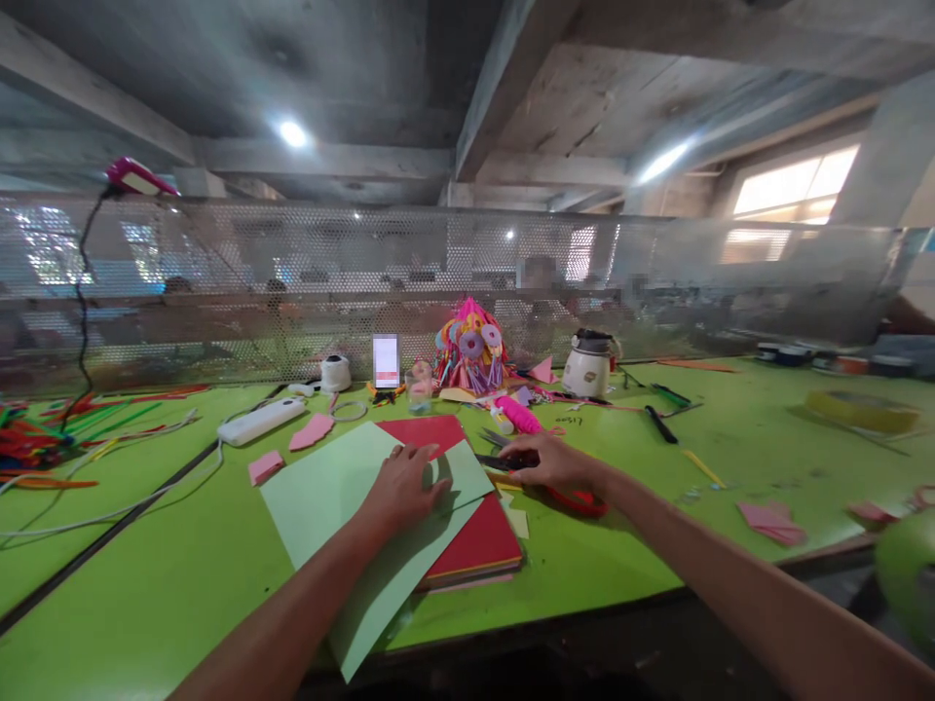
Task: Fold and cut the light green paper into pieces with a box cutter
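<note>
Pale green paper sheets (321,492) lie at an angle over a stack of red paper (489,540) on the green table. My left hand (409,487) rests on the green paper with its fingers spread. To the right of the stack, my right hand (544,462) has its fingers round black scissors (504,461), whose tips point left at the paper's edge. A red-handled tool (584,503) lies below my right hand. Yellow paper scraps (517,522) sit beside the stack.
Behind the paper stand a colourful decorated cone (472,346), a lit phone (386,360) and a white kettle (586,365). A power strip (263,422) and pink paper pieces (312,431) are at left. A black-handled tool (661,424) and pink paper (772,523) lie at right.
</note>
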Demonstrator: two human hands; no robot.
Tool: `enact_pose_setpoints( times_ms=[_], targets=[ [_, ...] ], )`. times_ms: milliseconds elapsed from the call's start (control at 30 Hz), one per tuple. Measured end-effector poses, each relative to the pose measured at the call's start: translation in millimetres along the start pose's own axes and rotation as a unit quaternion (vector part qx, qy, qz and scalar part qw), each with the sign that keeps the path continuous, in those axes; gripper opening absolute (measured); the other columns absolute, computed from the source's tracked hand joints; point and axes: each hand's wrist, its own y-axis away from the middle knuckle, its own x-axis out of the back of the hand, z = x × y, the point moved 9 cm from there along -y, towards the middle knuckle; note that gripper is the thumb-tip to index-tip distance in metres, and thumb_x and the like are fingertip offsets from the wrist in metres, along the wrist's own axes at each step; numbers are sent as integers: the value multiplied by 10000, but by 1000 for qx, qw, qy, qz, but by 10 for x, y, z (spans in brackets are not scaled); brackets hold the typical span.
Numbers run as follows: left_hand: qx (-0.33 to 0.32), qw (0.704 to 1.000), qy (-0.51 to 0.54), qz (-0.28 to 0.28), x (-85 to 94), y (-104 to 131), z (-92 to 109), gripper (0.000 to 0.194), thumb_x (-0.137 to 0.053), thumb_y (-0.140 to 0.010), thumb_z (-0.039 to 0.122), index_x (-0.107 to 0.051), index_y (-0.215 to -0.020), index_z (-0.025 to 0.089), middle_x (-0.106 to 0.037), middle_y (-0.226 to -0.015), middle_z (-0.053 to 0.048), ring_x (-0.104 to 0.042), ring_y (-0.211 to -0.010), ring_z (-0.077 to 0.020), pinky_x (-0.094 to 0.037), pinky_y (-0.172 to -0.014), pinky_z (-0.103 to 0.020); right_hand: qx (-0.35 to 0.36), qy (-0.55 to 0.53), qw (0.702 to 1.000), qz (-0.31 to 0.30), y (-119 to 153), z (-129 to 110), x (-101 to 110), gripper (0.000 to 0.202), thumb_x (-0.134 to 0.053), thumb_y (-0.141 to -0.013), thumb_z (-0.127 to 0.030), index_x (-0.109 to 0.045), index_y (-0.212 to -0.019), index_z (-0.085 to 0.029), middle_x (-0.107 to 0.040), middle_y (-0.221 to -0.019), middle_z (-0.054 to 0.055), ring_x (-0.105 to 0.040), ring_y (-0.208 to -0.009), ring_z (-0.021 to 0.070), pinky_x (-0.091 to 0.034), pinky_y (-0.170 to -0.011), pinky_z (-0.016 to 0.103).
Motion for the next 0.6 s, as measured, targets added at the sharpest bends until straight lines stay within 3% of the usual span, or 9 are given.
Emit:
enact_pose_setpoints(
  times_ms=[200,367,433,600],
  targets=[
    [-11,999,40,23,4,-17,-29,471,-575,-793,378,-564,-1205,151,-615,-1136,-123,-512,-1045,-272,-397,-911,-405,9,-14,999,-44,34,-56,-24,371,-646,-721,-312,-682,-1050,-145,-669,-938,68,-591,-818,187,-448,-713,285],
    [-2,995,92,48,41,-62,-81,180,-530,-825,280,-664,-825,159,-642,-818,-75,-550,-812,-201,-414,-741,-312,3,-1,996,-88,-7,-5,-3,395,-679,-705,-321,-691,-1068,-166,-668,-905,55,-595,-798,179,-457,-692,277],
    [7,994,103,47,31,-76,-110,208,-492,-844,256,-637,-732,156,-614,-742,-52,-535,-721,-166,-399,-673,-277,5,8,993,-114,-29,24,27,405,-684,-702,-317,-689,-1082,-177,-673,-911,53,-598,-806,179,-459,-701,277],
    [16,991,129,32,15,-79,-136,194,-485,-842,230,-606,-714,149,-600,-704,-21,-513,-642,-125,-371,-606,-234,29,40,989,-140,-129,44,145,409,-668,-712,-301,-682,-1103,-178,-680,-989,62,-606,-856,189,-459,-759,293]
  ],
)
